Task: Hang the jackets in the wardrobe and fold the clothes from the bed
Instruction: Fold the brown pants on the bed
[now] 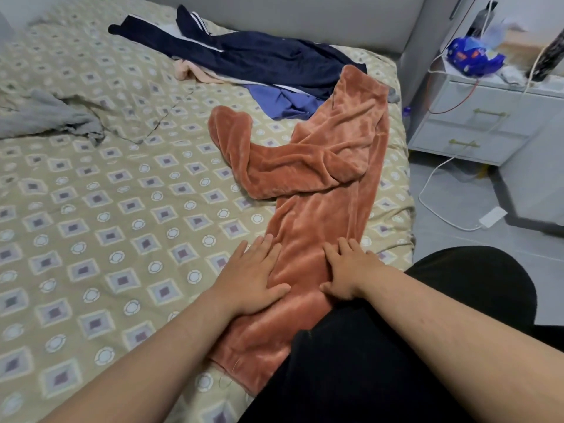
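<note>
left hand (251,277): palm down, fingers straight and spread, reaching forward | right hand (351,271): palm down, fingers spread, reaching forward

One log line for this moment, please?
step: flattening orange fleece pants on bed | left hand: pressing | right hand: pressing | waiting: navy striped garment

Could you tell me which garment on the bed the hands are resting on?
The rust-orange fleece garment: left hand and right hand lie flat on it. The navy striped garment, blue piece and grey cloth lie farther off, untouched.
</note>
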`<state>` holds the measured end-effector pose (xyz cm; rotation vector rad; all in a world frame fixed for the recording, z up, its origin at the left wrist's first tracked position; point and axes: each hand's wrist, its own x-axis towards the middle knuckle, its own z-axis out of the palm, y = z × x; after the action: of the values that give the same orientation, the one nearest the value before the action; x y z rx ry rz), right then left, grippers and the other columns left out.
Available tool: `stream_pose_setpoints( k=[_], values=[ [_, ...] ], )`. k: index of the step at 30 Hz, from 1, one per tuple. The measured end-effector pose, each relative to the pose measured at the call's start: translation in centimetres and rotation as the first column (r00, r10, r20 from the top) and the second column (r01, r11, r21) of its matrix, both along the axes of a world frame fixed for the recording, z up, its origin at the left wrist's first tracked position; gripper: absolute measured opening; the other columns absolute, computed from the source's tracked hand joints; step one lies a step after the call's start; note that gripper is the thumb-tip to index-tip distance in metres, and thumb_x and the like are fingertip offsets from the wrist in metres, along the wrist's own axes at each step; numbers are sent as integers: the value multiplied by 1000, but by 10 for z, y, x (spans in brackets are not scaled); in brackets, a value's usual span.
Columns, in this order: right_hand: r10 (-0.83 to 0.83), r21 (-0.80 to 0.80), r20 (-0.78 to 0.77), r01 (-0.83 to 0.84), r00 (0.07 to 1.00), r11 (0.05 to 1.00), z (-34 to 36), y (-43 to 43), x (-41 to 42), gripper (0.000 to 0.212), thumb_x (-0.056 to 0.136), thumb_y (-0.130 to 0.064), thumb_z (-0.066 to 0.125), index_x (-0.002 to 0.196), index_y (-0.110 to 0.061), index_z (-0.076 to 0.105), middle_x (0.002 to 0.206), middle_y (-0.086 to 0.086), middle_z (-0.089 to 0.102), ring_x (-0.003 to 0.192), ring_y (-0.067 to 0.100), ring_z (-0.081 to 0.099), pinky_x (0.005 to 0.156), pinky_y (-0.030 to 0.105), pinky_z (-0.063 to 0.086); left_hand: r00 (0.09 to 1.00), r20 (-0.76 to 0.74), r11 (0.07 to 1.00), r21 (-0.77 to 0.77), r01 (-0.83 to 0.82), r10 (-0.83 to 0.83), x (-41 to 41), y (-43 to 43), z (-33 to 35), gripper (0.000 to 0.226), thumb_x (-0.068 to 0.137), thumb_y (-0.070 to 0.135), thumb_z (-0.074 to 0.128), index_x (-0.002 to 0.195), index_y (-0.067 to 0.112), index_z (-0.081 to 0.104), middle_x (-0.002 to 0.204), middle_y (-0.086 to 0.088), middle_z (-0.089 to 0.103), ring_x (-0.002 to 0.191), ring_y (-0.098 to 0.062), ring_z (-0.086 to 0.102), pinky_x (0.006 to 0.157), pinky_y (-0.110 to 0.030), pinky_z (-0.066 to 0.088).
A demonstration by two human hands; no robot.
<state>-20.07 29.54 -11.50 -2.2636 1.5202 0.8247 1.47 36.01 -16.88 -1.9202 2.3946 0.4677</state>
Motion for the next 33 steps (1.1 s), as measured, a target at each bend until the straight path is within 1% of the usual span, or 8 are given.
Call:
stream_pose_setpoints(
  k=[4,7,11,16,20,25,29,33],
  values=[
    [-13,-26,-18,13,1000,1000,-2,-5,10,80,86,-44,54,152,-13,20,155,21,25,141,39,28,114,46,30,903,-375,940,-178,-292,209,4,-38,9,61,85,64,48,125,19,59,123,2,57,115,-21,54,99,-37,42],
    [-72,-174,247,117,966,978,4,-20,10,37,83,-34,51,116,-17,56,118,11,58,111,33,53,93,39,44,492,-703,736,67,-673,514,20,-106,22,50,74,51,67,111,17,65,104,4,67,95,-15,66,85,-35,54],
    [-355,-44,613,479,706,877,3,-44,2,13,81,-24,53,73,-15,51,81,2,59,80,25,57,71,35,48,-212,-767,418,534,-735,606,35,-187,44,82,60,45,82,127,10,51,114,-5,66,96,-22,67,86,-37,57],
    [-491,142,787,664,374,734,3,-59,-3,10,87,-19,55,80,-24,61,82,-12,62,79,8,57,66,26,42,-497,-657,462,753,-469,566,57,-228,54,46,81,-3,52,127,-1,57,109,-18,68,90,-29,69,65,-40,59],
    [-549,411,836,681,-16,606,4,-70,-6,11,88,-19,63,80,-25,67,88,-5,68,82,15,63,77,32,51,-414,-756,731,631,-259,506,43,-188,81,63,70,-17,42,126,8,53,104,-19,65,99,-31,66,86,-41,58],
    [-650,767,634,445,-418,462,19,-72,-8,22,98,-32,55,103,-16,68,98,8,68,69,14,59,62,25,48,71,-835,837,547,13,545,12,-113,89,29,42,16,64,70,11,70,58,-9,59,51,-16,54,48,-26,35],
    [-747,867,493,323,-446,379,21,-61,-17,61,95,-62,47,137,-19,54,127,8,63,102,26,65,80,36,54,722,-677,920,359,156,142,-2,-86,72,15,49,31,53,45,18,45,54,17,43,61,-1,43,66,-37,40],
    [-771,799,593,292,-232,526,28,-42,-25,29,95,-45,59,122,-35,59,114,-5,68,91,15,69,78,34,55,834,-542,939,331,95,107,-4,-66,55,24,59,24,53,43,16,37,56,-6,41,79,-34,53,103,-51,34]
  ],
)
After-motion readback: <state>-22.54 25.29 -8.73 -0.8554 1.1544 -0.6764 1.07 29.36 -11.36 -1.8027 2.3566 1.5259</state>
